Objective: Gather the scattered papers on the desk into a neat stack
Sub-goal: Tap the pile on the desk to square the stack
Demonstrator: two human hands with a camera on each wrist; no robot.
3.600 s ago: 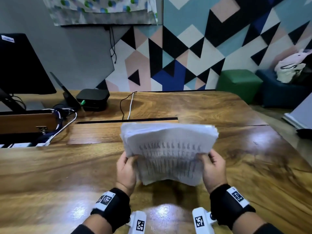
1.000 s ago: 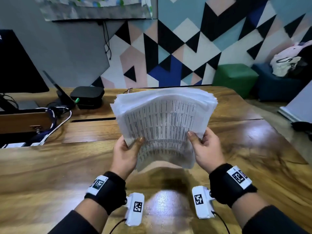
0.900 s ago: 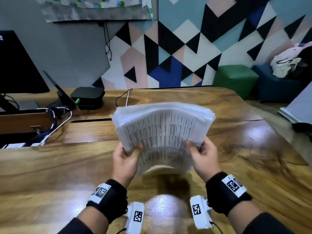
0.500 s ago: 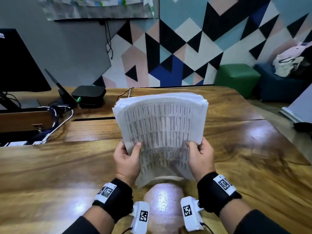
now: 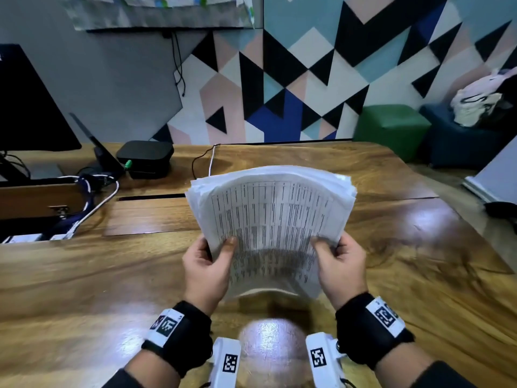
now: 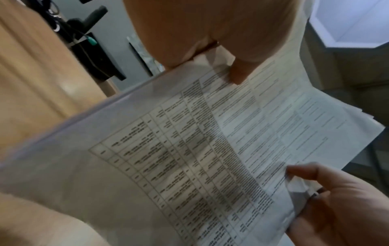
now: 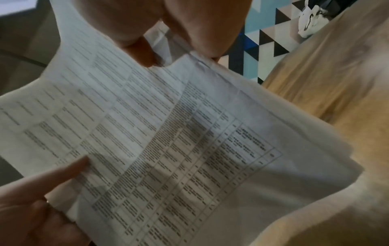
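Observation:
A thick stack of white papers (image 5: 271, 219) printed with tables stands nearly upright over the wooden desk (image 5: 84, 275), its lower edge just above the shiny desktop. My left hand (image 5: 207, 264) grips the stack's left side, thumb on the front sheet. On the other side my right hand (image 5: 340, 261) grips it the same way. The left wrist view shows the printed sheet (image 6: 200, 141) with my left thumb (image 6: 240, 73) pressed on it. In the right wrist view the same sheet (image 7: 179, 141) bends under my right thumb (image 7: 143, 53). The upper edges are fanned and uneven.
A black box (image 5: 144, 158) with cables, a dark monitor (image 5: 28, 102) and a cable tray (image 5: 42, 208) sit at the back left of the desk. A white cable (image 5: 211, 161) trails near the far edge. Green (image 5: 391, 127) and blue stools stand beyond the right end.
The stack has gone up and down over the desk several times in both hands; since half a second ago it has dropped lower and its top edge has fanned out a little.

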